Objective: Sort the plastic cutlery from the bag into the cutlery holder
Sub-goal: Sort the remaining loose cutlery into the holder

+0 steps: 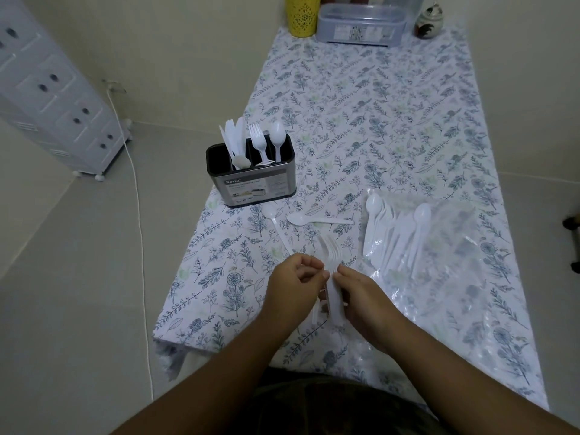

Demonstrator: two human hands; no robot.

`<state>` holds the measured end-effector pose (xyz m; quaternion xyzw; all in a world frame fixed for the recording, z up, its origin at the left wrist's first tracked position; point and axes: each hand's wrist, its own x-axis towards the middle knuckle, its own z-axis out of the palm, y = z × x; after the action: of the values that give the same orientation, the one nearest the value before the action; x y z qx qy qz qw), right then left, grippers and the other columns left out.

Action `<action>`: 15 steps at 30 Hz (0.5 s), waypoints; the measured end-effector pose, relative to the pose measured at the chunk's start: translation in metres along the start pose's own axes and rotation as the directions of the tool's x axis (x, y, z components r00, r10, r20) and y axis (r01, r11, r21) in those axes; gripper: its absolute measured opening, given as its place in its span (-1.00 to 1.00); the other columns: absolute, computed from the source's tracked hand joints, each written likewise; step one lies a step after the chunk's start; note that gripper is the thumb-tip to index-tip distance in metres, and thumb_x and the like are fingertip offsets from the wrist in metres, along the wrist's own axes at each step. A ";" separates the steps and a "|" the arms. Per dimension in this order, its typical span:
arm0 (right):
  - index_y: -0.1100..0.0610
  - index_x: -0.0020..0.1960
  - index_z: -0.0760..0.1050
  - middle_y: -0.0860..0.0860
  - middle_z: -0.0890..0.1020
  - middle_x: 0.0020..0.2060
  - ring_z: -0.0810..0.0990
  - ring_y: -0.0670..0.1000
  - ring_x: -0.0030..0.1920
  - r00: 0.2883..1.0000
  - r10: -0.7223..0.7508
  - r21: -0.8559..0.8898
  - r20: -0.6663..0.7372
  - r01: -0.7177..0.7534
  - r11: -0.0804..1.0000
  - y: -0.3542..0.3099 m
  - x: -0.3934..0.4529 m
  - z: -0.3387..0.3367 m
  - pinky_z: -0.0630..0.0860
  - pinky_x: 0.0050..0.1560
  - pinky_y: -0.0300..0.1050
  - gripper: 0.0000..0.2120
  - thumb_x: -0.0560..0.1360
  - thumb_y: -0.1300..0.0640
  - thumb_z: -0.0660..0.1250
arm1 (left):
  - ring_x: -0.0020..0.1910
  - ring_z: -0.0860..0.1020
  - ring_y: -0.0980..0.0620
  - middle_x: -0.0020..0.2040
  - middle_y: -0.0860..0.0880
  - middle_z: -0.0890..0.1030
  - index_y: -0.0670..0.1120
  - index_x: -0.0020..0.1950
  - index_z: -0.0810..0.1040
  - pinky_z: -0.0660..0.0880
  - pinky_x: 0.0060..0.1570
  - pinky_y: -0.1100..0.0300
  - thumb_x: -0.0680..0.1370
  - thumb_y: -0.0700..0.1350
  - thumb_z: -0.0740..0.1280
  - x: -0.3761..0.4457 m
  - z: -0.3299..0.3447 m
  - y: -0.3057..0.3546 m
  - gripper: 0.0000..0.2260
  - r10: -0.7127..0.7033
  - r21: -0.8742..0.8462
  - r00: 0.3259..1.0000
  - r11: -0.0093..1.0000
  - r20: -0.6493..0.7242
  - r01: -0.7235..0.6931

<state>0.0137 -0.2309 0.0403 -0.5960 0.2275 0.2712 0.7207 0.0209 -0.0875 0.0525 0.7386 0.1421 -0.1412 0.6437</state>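
1. Head view: both hands met over the near middle of the table. The right hand gripped a bunch of forks by the handles, tines pointing away. The left hand pinched at the same bunch near the neck, probably to square it up or separate one piece.
2. Holder: stood upright near the table's left edge, within reach. Knives filled one compartment, forks another, one spoon the rightmost; the leftmost slot looked empty. Sorting by type was thus under way.
3. Bag: lay flat to the right of the hands, clear, with spoons and other white pieces still inside, its mouth probably toward the hands.
4. Two loose spoons lay on the cloth between holder and bag, seemingly set aside for a later trip.
5. Far end: yellow cup, lidded box, small jar, not involved.
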 end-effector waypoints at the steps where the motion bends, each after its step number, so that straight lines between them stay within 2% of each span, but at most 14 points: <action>1: 0.15 0.13 0.56 0.25 0.68 0.10 0.69 0.21 0.15 1.000 0.011 0.045 0.010 -0.011 0.999 -0.001 0.000 0.000 0.55 0.26 0.25 -0.81 0.69 0.15 0.18 | -0.23 0.70 0.02 -0.18 -0.07 0.72 -0.11 0.01 0.58 0.61 -0.21 0.21 0.53 -0.22 0.44 0.001 -0.001 0.000 -0.90 0.019 0.013 1.000 1.000 0.007 -0.019; 4: 0.20 0.12 0.53 0.32 0.64 0.19 0.64 0.23 0.23 0.997 0.002 0.090 0.072 -0.009 0.996 -0.003 -0.001 -0.001 0.49 0.36 0.26 -0.82 0.69 0.17 0.17 | -0.18 0.71 0.04 -0.11 -0.01 0.73 -0.03 0.06 0.57 0.65 -0.10 0.12 0.54 -0.23 0.43 0.002 -0.004 0.001 -0.84 0.047 0.045 0.999 0.998 0.013 -0.047; 8: 0.14 0.20 0.59 0.19 0.69 0.18 0.67 0.10 0.23 0.992 -0.026 0.113 0.123 0.012 0.994 -0.007 -0.004 0.002 0.51 0.31 0.09 -0.73 0.70 0.19 0.12 | -0.17 0.71 0.06 -0.10 0.02 0.73 -0.03 0.04 0.57 0.66 -0.09 0.09 0.54 -0.22 0.43 0.003 -0.007 0.002 -0.86 0.075 0.069 0.997 0.995 -0.003 -0.075; 11: 0.10 0.36 0.55 0.14 0.69 0.20 0.65 0.09 0.25 0.988 -0.046 0.095 0.146 0.033 0.995 -0.008 -0.004 0.004 0.53 0.24 0.01 -0.66 0.70 0.19 0.10 | -0.18 0.70 0.11 -0.13 0.05 0.73 -0.05 0.05 0.57 0.63 -0.17 0.21 0.56 -0.23 0.40 0.001 -0.008 0.005 -0.88 0.090 0.079 0.996 0.993 -0.014 -0.089; 13: 0.06 0.36 0.57 0.13 0.70 0.19 0.66 0.11 0.22 0.987 -0.066 0.063 0.147 0.058 0.996 -0.009 -0.005 0.007 0.55 0.21 0.00 -0.65 0.70 0.19 0.10 | -0.18 0.70 0.14 -0.14 0.06 0.72 -0.07 0.07 0.57 0.61 -0.21 0.28 0.57 -0.24 0.39 0.000 -0.008 0.006 -0.88 0.100 0.078 0.995 0.992 -0.016 -0.098; 15: 0.05 0.31 0.61 0.16 0.71 0.15 0.67 0.14 0.16 0.989 -0.089 0.030 0.119 0.086 0.996 -0.008 -0.004 0.009 0.58 0.09 -0.04 -0.68 0.70 0.16 0.13 | -0.12 0.69 0.16 -0.10 0.06 0.72 -0.07 0.09 0.57 0.61 -0.16 0.29 0.57 -0.22 0.40 -0.001 -0.008 0.006 -0.87 0.115 0.072 0.993 0.991 -0.023 -0.113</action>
<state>0.0160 -0.2233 0.0509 -0.5791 0.1607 0.2718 0.7516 0.0222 -0.0806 0.0592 0.7696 0.1032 -0.0990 0.6223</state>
